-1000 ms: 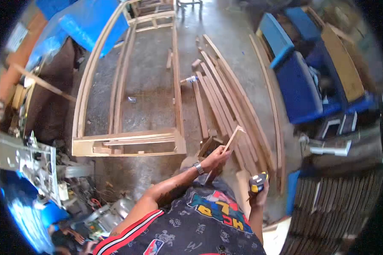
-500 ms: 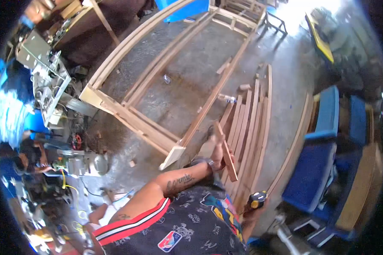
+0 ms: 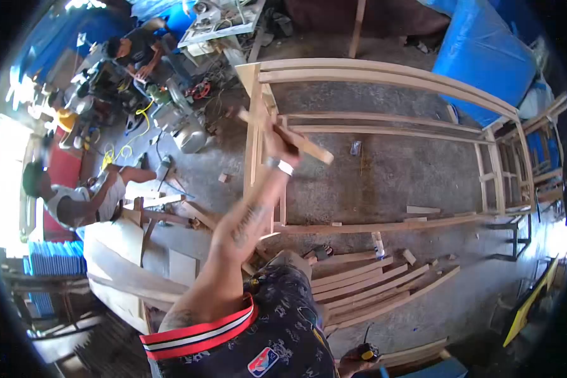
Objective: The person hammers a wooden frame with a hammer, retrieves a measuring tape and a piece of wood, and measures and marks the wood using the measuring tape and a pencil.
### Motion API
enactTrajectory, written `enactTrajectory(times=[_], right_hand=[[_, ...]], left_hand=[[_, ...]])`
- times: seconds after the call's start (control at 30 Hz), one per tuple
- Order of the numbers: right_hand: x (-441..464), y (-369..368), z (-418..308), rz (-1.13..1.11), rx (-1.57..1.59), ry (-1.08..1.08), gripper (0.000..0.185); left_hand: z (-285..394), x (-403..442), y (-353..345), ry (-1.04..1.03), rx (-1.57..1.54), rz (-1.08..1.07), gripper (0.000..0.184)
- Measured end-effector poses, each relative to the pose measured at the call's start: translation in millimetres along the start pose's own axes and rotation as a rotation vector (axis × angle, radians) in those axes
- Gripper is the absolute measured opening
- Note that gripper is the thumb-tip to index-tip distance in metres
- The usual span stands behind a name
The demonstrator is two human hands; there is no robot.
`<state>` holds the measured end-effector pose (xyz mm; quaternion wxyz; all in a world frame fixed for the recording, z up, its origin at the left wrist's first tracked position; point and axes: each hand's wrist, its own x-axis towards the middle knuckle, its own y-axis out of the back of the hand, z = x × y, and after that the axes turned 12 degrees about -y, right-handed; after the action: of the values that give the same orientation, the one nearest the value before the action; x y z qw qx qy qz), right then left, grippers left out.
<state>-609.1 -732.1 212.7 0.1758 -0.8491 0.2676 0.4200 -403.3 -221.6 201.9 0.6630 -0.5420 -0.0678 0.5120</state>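
My left hand [image 3: 280, 146] is closed around a short wooden board [image 3: 314, 148], held up in front of one end of a large wooden frame [image 3: 384, 73]. From this view I cannot tell whether the board touches the frame. At the bottom edge, partly cut off, my right hand [image 3: 351, 364] grips a black and yellow tape measure [image 3: 368, 353]. Long wooden strips [image 3: 365, 281] lie side by side on the floor between my two hands.
On the left a person [image 3: 82, 200] sits low, and another person [image 3: 143, 55] works farther back among tools. A yellow cord [image 3: 145, 116] runs over the floor. Blue sheeting [image 3: 482, 57] hangs behind the frame. A bottle [image 3: 378, 244] lies beside the strips.
My view has swung left, bringing the two people into sight. My left hand has lifted the board from over the strips to the frame's end. The tape measure stays in my right hand.
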Motion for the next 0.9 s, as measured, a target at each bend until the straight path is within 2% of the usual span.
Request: enactTrajectory(times=[0.07, 0.1, 0.17, 0.23, 0.3, 0.37, 0.4, 0.43, 0.47, 0.5, 0.53, 0.6, 0.63, 0.67, 0.73, 0.83, 0.87, 0.9], right_hand=[[-10.7, -18.3, -28.4, 0.064, -0.068, 0.023, 0.023], [-0.7, -4.7, -30.8, 0.095, -0.066, 0.039, 0.023], [59.2, 31.1, -19.0, 0.199, -0.068, 0.186, 0.045], [83.7, 44.1, -39.6, 0.169, -0.087, 0.165, 0.046], [106.7, 62.6, -60.8, 0.128, -0.101, 0.122, 0.048], [137.0, 99.4, -86.1, 0.063, -0.052, 0.045, 0.047], [184.6, 146.2, -109.5, -0.017, 0.0, -0.034, 0.046], [211.1, 158.6, -136.9, -0.069, 0.03, -0.072, 0.045], [243.0, 177.6, -163.0, -0.119, 0.059, -0.111, 0.044], [260.3, 176.9, -189.8, -0.015, 0.063, -0.079, 0.036], [264.8, 178.5, -204.5, 0.092, 0.068, -0.044, 0.04], [277.1, 220.0, -234.3, 0.201, 0.076, -0.005, 0.055], [304.3, 265.8, -265.4, 0.01, 0.045, -0.061, 0.041], [319.7, 302.7, -284.0, -0.18, 0.019, -0.116, 0.036], [335.3, 363.0, -326.8, -0.351, -0.015, -0.169, 0.044], [346.2, 403.5, -390.5, 0.269, 0.122, 0.149, 0.041], [359.1, 436.9, -409.9, 0.275, 0.13, 0.152, 0.041], [379.3, 485.3, -425.4, 0.139, 0.152, 0.142, 0.04]], left_hand=[[26.0, 10.4, -13.1, -0.083, 0.133, -0.149, 0.042], [29.1, 9.3, -19.3, -0.092, 0.131, -0.14, 0.042], [30.2, 6.2, -33.3, -0.05, 0.074, -0.049, 0.044], [15.2, -5.0, -36.2, -0.032, 0.048, 0.006, 0.044], [-30.2, -24.8, -24.4, -0.028, 0.009, -0.078, 0.043], [-92.4, -65.6, -9.1, 0.004, 0.16, -0.172, 0.041], [-162.3, -113.4, 16.2, 0.021, 0.333, -0.23, 0.039], [-204.6, -137.7, 31.6, 0.102, 0.434, -0.29, 0.036], [-275.9, -187.1, 29.4, 0.184, 0.637, -0.307, 0.033], [-352.3, -215.2, 74.3, 0.157, 0.88, -0.427, 0.031], [-379.4, -273.9, 63.7, 0.568, 0.904, -0.302, 0.033], [-468.4, -344.2, 132.0, 0.857, 1.022, -0.582, 0.037], [-512.7, -384.6, 141.7, 0.938, 1.096, -0.696, 0.039], [-548.6, -419.9, 148.6, 0.98, 1.156, -0.813, 0.041], [-621.1, -492.4, 150.3, 1.006, 1.226, -1.0, 0.045], [-714.7, -578.7, 129.8, 0.9, 1.257, -1.153, 0.053], [-741.7, -602.5, 119.8, 0.858, 1.252, -1.17, 0.056], [-765.1, -621.4, 111.2, 0.825, 1.241, -1.168, 0.059]])
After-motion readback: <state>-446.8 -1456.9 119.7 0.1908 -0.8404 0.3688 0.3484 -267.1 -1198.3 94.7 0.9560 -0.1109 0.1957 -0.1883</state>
